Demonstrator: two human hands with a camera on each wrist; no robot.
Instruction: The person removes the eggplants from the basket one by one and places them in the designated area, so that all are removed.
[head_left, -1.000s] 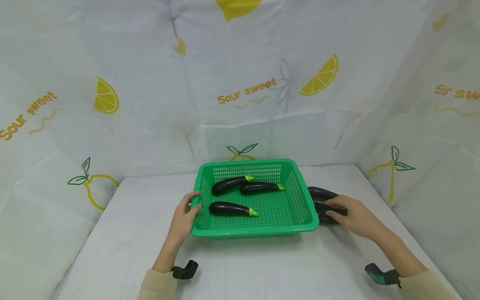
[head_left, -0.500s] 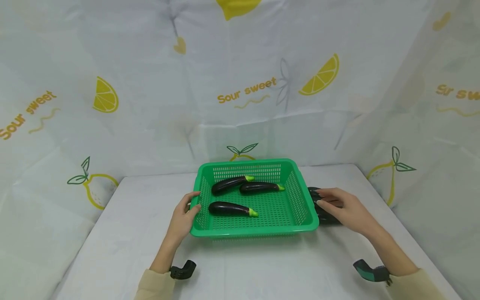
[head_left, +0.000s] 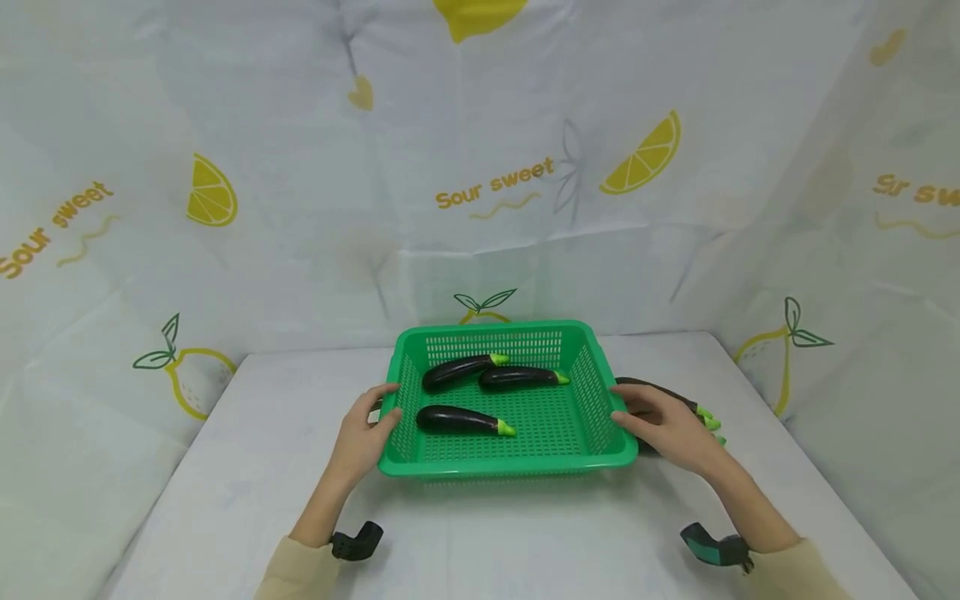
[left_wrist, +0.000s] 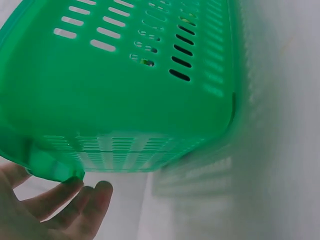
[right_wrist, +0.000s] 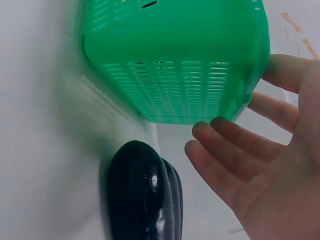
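A green plastic basket [head_left: 510, 468] with slotted walls stands mid-table. Three dark eggplants lie inside: one in front [head_left: 456, 419], two at the back, of which one is the right-hand eggplant [head_left: 519, 378]. My left hand [head_left: 363, 437] holds the basket's left rim between thumb and fingers. On the opposite rim, my right hand [head_left: 671, 429] has its thumb and index finger at the edge; its other fingers stretch below, apart from the wall in the right wrist view. Beside the basket, partly hidden by that hand, lie more eggplants [head_left: 666, 389], also seen as dark eggplants [right_wrist: 137, 195] from the right wrist.
A white cloth covers the table [head_left: 480, 542]. Behind and at both sides hangs a pale curtain [head_left: 315, 275] with lemon prints and lettering. Each wrist wears a dark camera, such as the left one [head_left: 357, 542].
My right hand has left the eggplants on the table and moved left to the basket's right rim. Their green stems now show. The left hand and basket have barely moved.
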